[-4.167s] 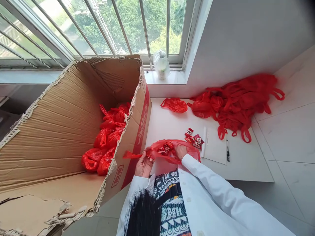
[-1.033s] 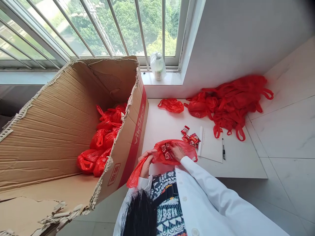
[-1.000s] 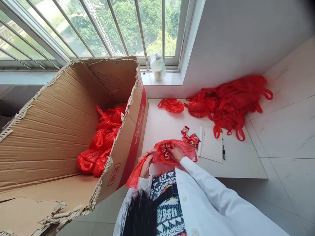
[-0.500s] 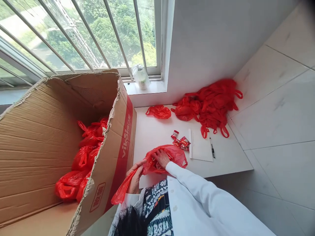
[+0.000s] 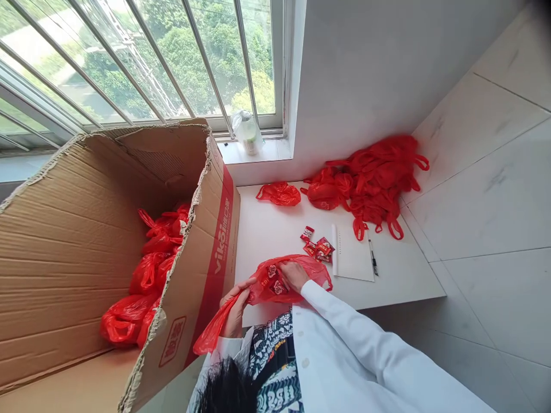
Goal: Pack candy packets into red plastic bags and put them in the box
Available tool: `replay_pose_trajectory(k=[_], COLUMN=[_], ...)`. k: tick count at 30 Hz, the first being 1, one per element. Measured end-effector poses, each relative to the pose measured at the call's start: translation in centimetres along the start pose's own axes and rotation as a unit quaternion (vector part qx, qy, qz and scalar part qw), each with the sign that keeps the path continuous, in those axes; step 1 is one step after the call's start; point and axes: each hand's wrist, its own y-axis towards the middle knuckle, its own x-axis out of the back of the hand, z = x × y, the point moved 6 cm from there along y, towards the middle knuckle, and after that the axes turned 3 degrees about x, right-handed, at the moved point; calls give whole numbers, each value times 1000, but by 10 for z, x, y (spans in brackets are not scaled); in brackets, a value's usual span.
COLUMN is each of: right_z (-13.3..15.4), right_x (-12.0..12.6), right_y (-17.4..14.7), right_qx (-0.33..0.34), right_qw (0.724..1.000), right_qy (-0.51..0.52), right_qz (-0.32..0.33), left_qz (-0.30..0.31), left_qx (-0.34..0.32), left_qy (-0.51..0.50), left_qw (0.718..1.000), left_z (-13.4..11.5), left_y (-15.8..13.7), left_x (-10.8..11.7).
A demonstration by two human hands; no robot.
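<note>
A thin red plastic bag (image 5: pixel 267 296) lies across the front of the white table, its mouth spread upward. My left hand (image 5: pixel 235 312) is closed around its gathered left side, and a loose end hangs past the wrist. Inside the mouth, small dark-red snack packets (image 5: pixel 275 280) show. My right hand (image 5: pixel 295 276) reaches into the mouth beside these packets, back upward, fingers extended to the left; the fingertips are partly hidden. Just beyond the bag, several loose red packets (image 5: pixel 319 249) lie on the table.
At left stands a tall cardboard box (image 5: pixel 206 229) with filled red bags (image 5: pixel 148 275) inside. A red bag (image 5: pixel 279 194) and a heap of red bags (image 5: pixel 374 178) lie along the wall. A notepad (image 5: pixel 355 252) and pen (image 5: pixel 372 258) are at right; a wrapped bottle (image 5: pixel 247 135) is on the sill.
My right hand has shifted right within the bag's mouth, uncovering more packets on the left. The left hand keeps its grip. The view has shifted slightly.
</note>
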Motion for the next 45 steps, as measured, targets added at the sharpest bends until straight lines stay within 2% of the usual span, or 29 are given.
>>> replay_pose_trajectory(k=[2, 4, 6, 7, 9, 12, 15, 17, 20, 21, 23, 27, 30, 32, 34, 35, 37, 40, 43, 45], right_z=[-6, -28, -69, -92, -137, -185, -203, -199, -176, -170, -165, -165, -154, -131, -93, -73, -37, -7, -12, -35], right_x=[25, 55, 77, 82, 84, 76, 67, 62, 49, 45, 44, 63, 83, 86, 74, 65, 47, 38, 49, 60], right_y=[-15, -30, -44, -49, -53, -41, -20, -1, 29, 37, 47, 48, 24, 1, -19, -26, -35, -35, -38, -50], right_qx=[17, 2, -61, -103, -184, -266, -284, -243, -115, -84, -69, -109, -142, -105, -34, -10, -1, 6, 25, -16], right_qw=[995, 964, 903, 878, 855, 889, 914, 933, 982, 989, 993, 986, 973, 962, 951, 952, 963, 972, 961, 949], right_qy=[82, 218, 334, 357, 351, 230, 127, 100, 16, -9, -30, -28, 30, 150, 257, 273, 244, 173, 159, 146], right_qz=[-50, -150, -262, -301, -333, -293, -261, -244, -148, -118, -93, -119, -180, -202, -170, -141, -115, -157, -227, -281], left_qz=[1, 3, 3, 6, 9, 11, -4, -9, -5, -3, 3, 25, 24, 17, 15, 16, 25, 43, 48, 44], left_qx=[2, 6, 9, 10, 9, 8, 10, 11, 10, 10, 11, 13, 12, 15, 20, 23, 28, 34, 33, 29], left_qy=[-10, -21, -25, -23, -16, -10, -18, -26, -32, -33, -35, -42, -49, -58, -68, -70, -69, -55, -42, -42], left_qw=[1000, 1000, 1000, 1000, 1000, 1000, 1000, 1000, 999, 999, 999, 999, 998, 998, 997, 997, 997, 997, 997, 998], left_z=[-2, -3, -3, -3, -3, -3, -4, -6, -9, -10, -11, -10, -8, -6, -5, -5, -5, -7, -7, -5], left_y=[-1, -1, -1, -1, -2, -2, -2, -2, -4, -4, -5, -6, -6, -4, -2, -1, 1, 3, 5, 6], left_x=[-1, -2, -5, -6, -9, -12, -11, -11, -13, -14, -15, -20, -22, -22, -23, -24, -26, -28, -27, -24])
